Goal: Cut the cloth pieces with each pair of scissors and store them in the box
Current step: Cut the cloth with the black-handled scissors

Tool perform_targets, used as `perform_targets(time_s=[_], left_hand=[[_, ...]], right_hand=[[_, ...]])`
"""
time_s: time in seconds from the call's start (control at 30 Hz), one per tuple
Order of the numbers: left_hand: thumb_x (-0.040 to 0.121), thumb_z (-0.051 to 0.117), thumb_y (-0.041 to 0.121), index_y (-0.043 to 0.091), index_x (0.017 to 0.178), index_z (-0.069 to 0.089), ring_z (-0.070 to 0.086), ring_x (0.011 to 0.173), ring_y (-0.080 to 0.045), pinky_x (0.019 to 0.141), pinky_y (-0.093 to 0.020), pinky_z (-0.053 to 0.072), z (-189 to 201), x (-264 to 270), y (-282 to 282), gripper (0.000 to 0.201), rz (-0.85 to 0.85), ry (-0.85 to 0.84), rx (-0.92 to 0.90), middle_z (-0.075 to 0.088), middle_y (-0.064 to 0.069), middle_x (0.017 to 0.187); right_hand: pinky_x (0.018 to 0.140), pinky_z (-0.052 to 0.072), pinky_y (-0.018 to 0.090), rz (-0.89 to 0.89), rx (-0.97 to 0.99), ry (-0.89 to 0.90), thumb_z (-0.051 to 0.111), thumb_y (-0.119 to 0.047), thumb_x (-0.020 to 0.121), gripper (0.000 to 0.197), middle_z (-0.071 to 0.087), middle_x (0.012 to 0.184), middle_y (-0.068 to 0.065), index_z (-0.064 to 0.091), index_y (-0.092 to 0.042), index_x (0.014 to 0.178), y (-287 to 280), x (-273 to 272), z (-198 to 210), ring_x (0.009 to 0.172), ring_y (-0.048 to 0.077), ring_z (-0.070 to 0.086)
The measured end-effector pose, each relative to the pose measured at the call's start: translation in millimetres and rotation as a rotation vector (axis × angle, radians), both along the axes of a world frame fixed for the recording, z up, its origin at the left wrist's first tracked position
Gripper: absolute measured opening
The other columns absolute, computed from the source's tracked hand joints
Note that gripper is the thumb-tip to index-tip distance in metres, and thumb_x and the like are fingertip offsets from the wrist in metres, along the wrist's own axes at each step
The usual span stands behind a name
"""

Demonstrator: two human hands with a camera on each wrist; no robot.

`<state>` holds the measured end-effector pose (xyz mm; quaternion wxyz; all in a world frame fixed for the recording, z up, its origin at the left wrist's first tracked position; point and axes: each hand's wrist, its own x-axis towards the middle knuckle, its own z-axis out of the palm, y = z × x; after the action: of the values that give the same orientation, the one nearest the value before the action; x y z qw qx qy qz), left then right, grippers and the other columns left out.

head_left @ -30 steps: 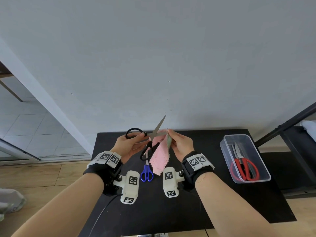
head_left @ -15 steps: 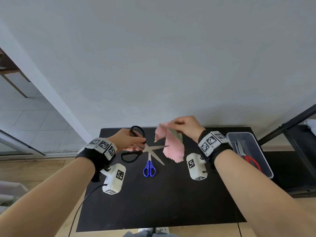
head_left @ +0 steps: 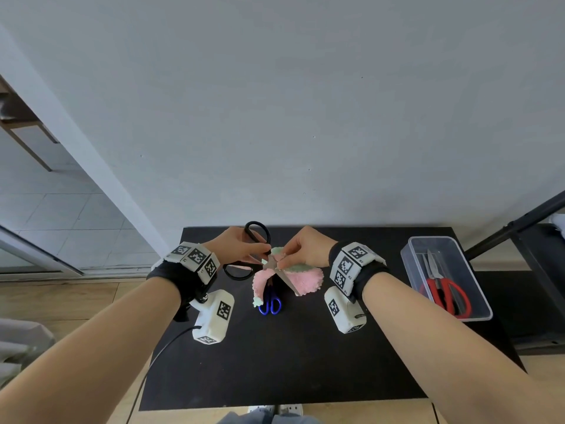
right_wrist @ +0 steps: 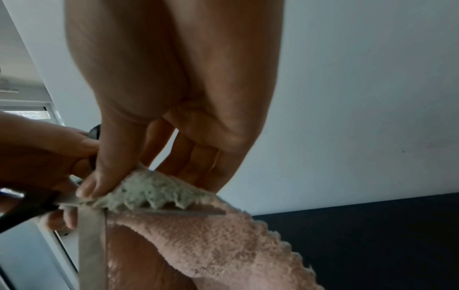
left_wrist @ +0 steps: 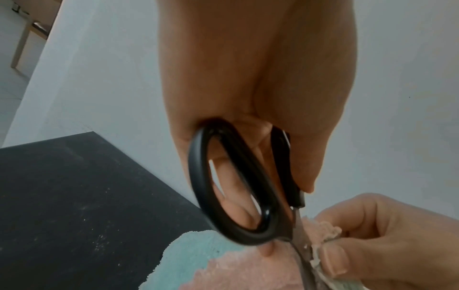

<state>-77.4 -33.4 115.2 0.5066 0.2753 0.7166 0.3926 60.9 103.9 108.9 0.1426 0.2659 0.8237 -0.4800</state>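
My left hand (head_left: 244, 246) grips the black-handled scissors (head_left: 237, 272), fingers through the loops (left_wrist: 238, 188). The blades (right_wrist: 91, 241) are spread wide open with the pink and green cloth (head_left: 304, 280) between them. My right hand (head_left: 302, 250) pinches the cloth's top edge (right_wrist: 149, 191) between thumb and fingers, right beside the scissors' pivot. The cloth hangs over the black table (head_left: 275, 356), partly covering the blue-handled scissors (head_left: 270, 306) lying there. The clear plastic box (head_left: 411, 264) at the right holds the red-handled scissors (head_left: 444, 293).
A grey wall rises just behind the table's far edge. A black metal frame (head_left: 516, 224) stands to the right of the box. A cable (head_left: 159, 353) runs from my left wrist over the table's front left corner.
Both hands have come together again low over the table. The right hand brought the cloth back left and down into the scissors' spread blades, over the blue scissors.
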Motion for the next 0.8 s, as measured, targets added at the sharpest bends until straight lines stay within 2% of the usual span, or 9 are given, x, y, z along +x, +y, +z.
perform_targets(time_s=[0.1, 0.17, 0.23, 0.33, 0.43, 0.5, 0.63, 0.7, 0.8], left_hand=[[0.087, 0.066, 0.013, 0.010, 0.085, 0.062, 0.070, 0.078, -0.018, 0.078, -0.026, 0.056, -1, 2, -2, 0.006, -0.017, 0.035, 0.026, 0.073, -0.002, 0.074], [0.087, 0.066, 0.012, 0.009, 0.085, 0.061, 0.070, 0.078, -0.020, 0.079, -0.027, 0.057, -3, 1, -3, 0.006, 0.006, 0.037, 0.029, 0.073, -0.003, 0.074], [0.087, 0.066, 0.010, 0.008, 0.085, 0.061, 0.070, 0.080, -0.025, 0.079, -0.028, 0.057, -4, 0, -4, 0.006, 0.033, 0.010, 0.033, 0.073, -0.005, 0.073], [0.087, 0.065, 0.008, 0.006, 0.084, 0.061, 0.070, 0.083, -0.029, 0.082, -0.029, 0.057, -4, 0, -5, 0.005, 0.044, -0.007, 0.036, 0.073, -0.008, 0.073], [0.087, 0.065, 0.009, 0.006, 0.085, 0.061, 0.070, 0.086, -0.029, 0.089, -0.036, 0.054, -7, 0, -6, 0.005, 0.043, -0.004, 0.045, 0.073, -0.014, 0.082], [0.087, 0.066, 0.009, 0.005, 0.086, 0.062, 0.070, 0.088, -0.028, 0.092, -0.037, 0.053, -9, 0, -7, 0.006, 0.051, -0.003, 0.048, 0.072, -0.017, 0.087], [0.087, 0.065, 0.010, 0.004, 0.088, 0.062, 0.070, 0.085, -0.024, 0.092, -0.037, 0.053, -10, -3, -9, 0.007, 0.057, -0.014, 0.056, 0.073, -0.015, 0.084], [0.087, 0.065, 0.009, 0.003, 0.089, 0.062, 0.071, 0.082, -0.025, 0.093, -0.038, 0.053, -11, -7, -11, 0.008, 0.069, -0.025, 0.054, 0.073, -0.015, 0.083], [0.087, 0.065, 0.009, 0.003, 0.087, 0.063, 0.070, 0.080, -0.028, 0.094, -0.040, 0.051, -11, -15, -18, 0.006, 0.093, -0.011, 0.036, 0.073, -0.016, 0.083]], right_hand=[[0.066, 0.041, 0.015, 0.023, 0.030, -0.004, 0.077, -0.022, 0.078, 0.018, 0.062, 0.062, -0.017, 0.075, -0.012, 0.092, -2, 1, -1, 0.061, -0.002, 0.052], [0.061, 0.037, 0.013, 0.050, 0.052, -0.003, 0.074, -0.021, 0.081, 0.021, 0.058, 0.059, -0.018, 0.073, -0.011, 0.099, -2, 2, 0, 0.057, -0.003, 0.050], [0.066, 0.040, 0.016, 0.075, 0.059, -0.003, 0.073, -0.021, 0.082, 0.023, 0.059, 0.067, -0.015, 0.072, -0.009, 0.102, -2, 4, 2, 0.063, 0.000, 0.051], [0.080, 0.047, 0.030, 0.086, 0.059, -0.019, 0.074, -0.025, 0.081, 0.025, 0.067, 0.081, 0.000, 0.073, -0.011, 0.102, 3, 7, 0, 0.075, 0.011, 0.055], [0.088, 0.049, 0.039, 0.089, 0.066, -0.034, 0.074, -0.028, 0.080, 0.025, 0.071, 0.096, 0.012, 0.074, -0.014, 0.100, 6, 11, -1, 0.082, 0.021, 0.060], [0.085, 0.049, 0.038, 0.091, 0.074, -0.030, 0.073, -0.028, 0.081, 0.025, 0.069, 0.088, 0.009, 0.074, -0.013, 0.100, 8, 13, -2, 0.077, 0.021, 0.058], [0.068, 0.041, 0.025, 0.088, 0.074, -0.031, 0.071, -0.026, 0.084, 0.019, 0.059, 0.070, -0.004, 0.074, -0.013, 0.097, 12, 18, -2, 0.064, 0.009, 0.048], [0.069, 0.044, 0.027, 0.091, 0.079, -0.035, 0.071, -0.025, 0.083, 0.016, 0.062, 0.073, -0.003, 0.074, -0.014, 0.095, 16, 22, -2, 0.067, 0.010, 0.050], [0.077, 0.048, 0.032, 0.077, 0.111, -0.049, 0.071, -0.023, 0.083, 0.008, 0.070, 0.086, 0.003, 0.074, -0.020, 0.090, 27, 32, -5, 0.074, 0.011, 0.056]])
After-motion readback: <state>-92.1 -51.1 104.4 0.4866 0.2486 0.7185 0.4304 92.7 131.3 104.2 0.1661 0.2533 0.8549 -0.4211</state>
